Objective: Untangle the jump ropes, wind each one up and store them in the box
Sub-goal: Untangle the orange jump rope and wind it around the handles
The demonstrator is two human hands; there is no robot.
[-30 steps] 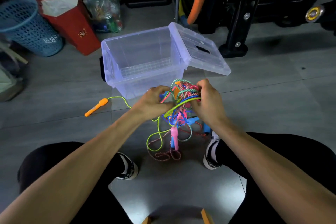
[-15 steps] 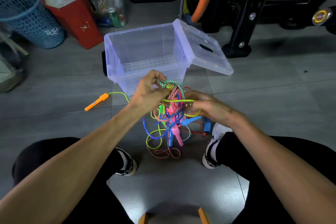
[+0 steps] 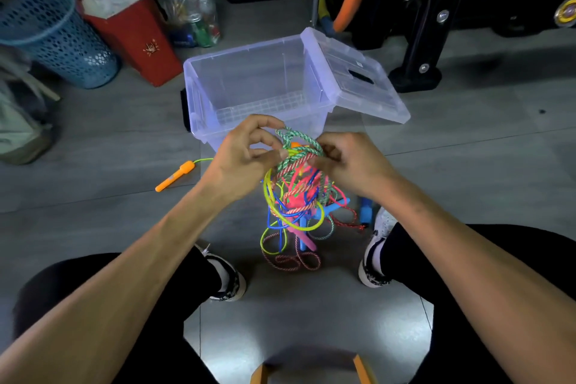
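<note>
A tangle of jump ropes (image 3: 299,196) in green, pink, yellow, blue and red-white hangs in front of me above the floor. My left hand (image 3: 241,156) pinches the green braided strand at the top left of the bundle. My right hand (image 3: 349,162) grips the strands on the top right. Loose loops trail down to the floor between my shoes. An orange handle (image 3: 175,175) on a yellow cord lies on the floor to the left. The clear plastic box (image 3: 199,93) stands open just beyond my hands, its lid (image 3: 367,87) leaning off the right side.
A blue mesh basket (image 3: 53,37) and a red bag (image 3: 131,28) stand at the back left, with a plastic bag of items (image 3: 190,12) beside them. Black equipment legs (image 3: 420,50) stand at the back right. A blue handle (image 3: 365,212) lies by my right shoe.
My right hand rose from under the bundle to its top right. My left hand stayed pinching the green rope. The tangle has loosened and hangs lower.
</note>
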